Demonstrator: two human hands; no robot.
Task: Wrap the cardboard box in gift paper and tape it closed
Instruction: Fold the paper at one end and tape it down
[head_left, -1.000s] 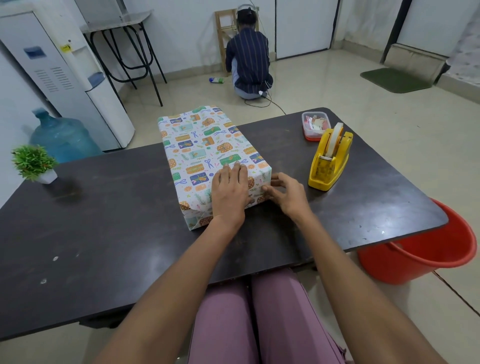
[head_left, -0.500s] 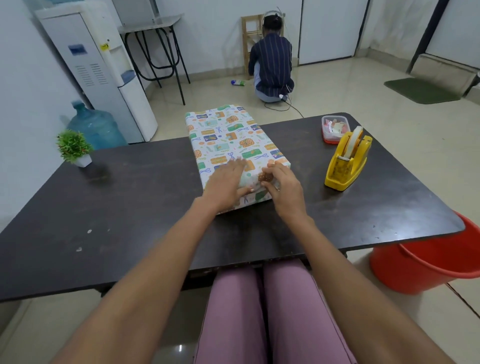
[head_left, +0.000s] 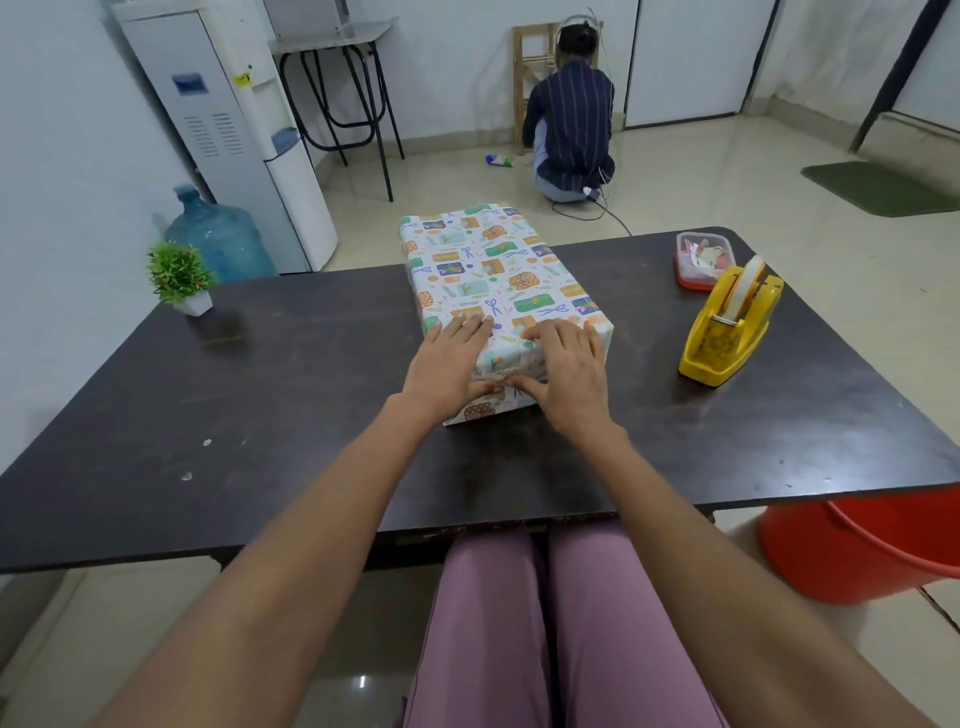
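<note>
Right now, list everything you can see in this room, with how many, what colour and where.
wrapped box: one, white patterned paper, table centre
table: one, dark brown, foreground
tape dispenser: one, yellow, right of the box
plastic container: one, clear with red base, behind the dispenser
potted plant: one, green in white pot, table's left far corner
bucket: one, red, floor at right
water jug: one, blue, floor at left
water dispenser: one, white, left wall
seated person: one, dark striped shirt, far floor
mat: one, green, far right floor
left hand: flat on the box's near end
right hand: pressing the near end too
</note>
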